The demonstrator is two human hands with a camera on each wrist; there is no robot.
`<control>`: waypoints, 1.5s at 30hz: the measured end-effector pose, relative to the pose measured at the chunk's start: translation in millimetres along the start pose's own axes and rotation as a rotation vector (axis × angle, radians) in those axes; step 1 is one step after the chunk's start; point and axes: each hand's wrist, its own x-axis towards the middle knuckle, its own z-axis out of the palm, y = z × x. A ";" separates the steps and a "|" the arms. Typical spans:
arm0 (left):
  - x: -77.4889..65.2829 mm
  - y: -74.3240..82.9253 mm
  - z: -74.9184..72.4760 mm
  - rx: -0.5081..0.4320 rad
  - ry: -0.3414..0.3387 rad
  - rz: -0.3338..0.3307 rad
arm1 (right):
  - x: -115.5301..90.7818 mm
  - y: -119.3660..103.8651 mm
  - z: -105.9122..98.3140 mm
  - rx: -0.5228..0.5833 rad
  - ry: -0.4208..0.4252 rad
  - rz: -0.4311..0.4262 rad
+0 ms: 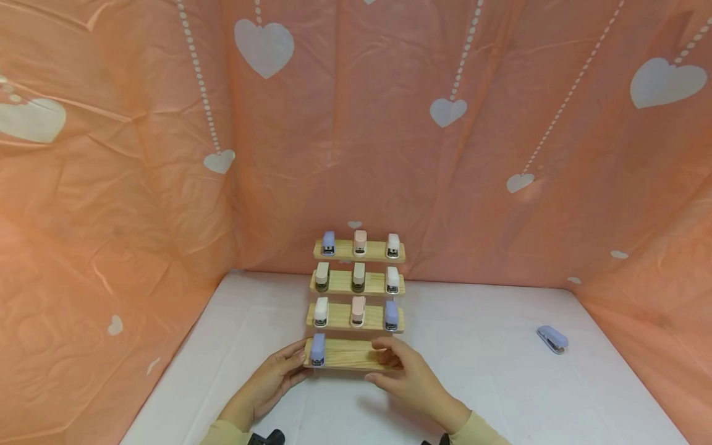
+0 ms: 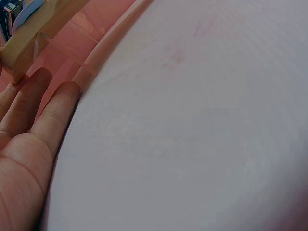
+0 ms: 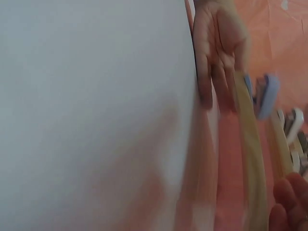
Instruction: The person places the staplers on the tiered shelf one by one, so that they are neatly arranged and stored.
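Observation:
A stand of several stepped wooden shelves carries mini staplers. On its lowest shelf (image 1: 350, 354), a lavender stapler (image 1: 317, 350) sits at the left end. My left hand (image 1: 275, 376) rests against that end of the shelf; its fingers look straight in the left wrist view, with fingertips (image 2: 41, 74) at the wooden corner. At the shelf's right end is my right hand (image 1: 408, 377), fingers loosely bent, thumb apart, nothing between them. In the right wrist view, its fingers (image 3: 291, 197) show beside the wooden board.
Higher shelves hold white, pink, beige and lavender staplers, such as a pink stapler (image 1: 358, 311) and a white stapler (image 1: 392, 245). One lavender stapler (image 1: 552, 339) lies on the white table (image 1: 478, 371) at right. An orange heart-print curtain (image 1: 356, 123) surrounds the table.

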 end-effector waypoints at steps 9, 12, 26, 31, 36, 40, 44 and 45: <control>-1.2 -0.6 2.0 -0.001 0.006 0.011 | -14.9 18.6 -42.4 -0.140 0.200 -0.114; -0.9 -0.4 1.6 -0.005 0.003 0.014 | -18.3 23.2 -53.9 -0.180 0.245 -0.107; -0.5 1.7 2.3 -0.015 -0.008 0.020 | -30.5 64.8 -107.7 -0.261 0.403 0.048; -1.7 2.2 2.5 -0.012 -0.010 0.018 | -37.2 78.0 -123.6 -0.295 0.413 0.149; -3.0 2.4 2.4 -0.009 -0.010 0.018 | -43.3 88.2 -139.6 -0.329 0.403 0.291; -2.3 2.1 2.4 -0.009 -0.007 0.017 | -47.0 94.2 -152.1 -0.323 0.391 0.377; -1.3 1.5 2.2 -0.009 -0.006 0.015 | -50.0 99.2 -164.3 -0.316 0.389 0.412; -1.3 1.3 2.1 -0.011 -0.007 0.016 | -50.7 100.7 -167.2 -0.318 0.391 0.415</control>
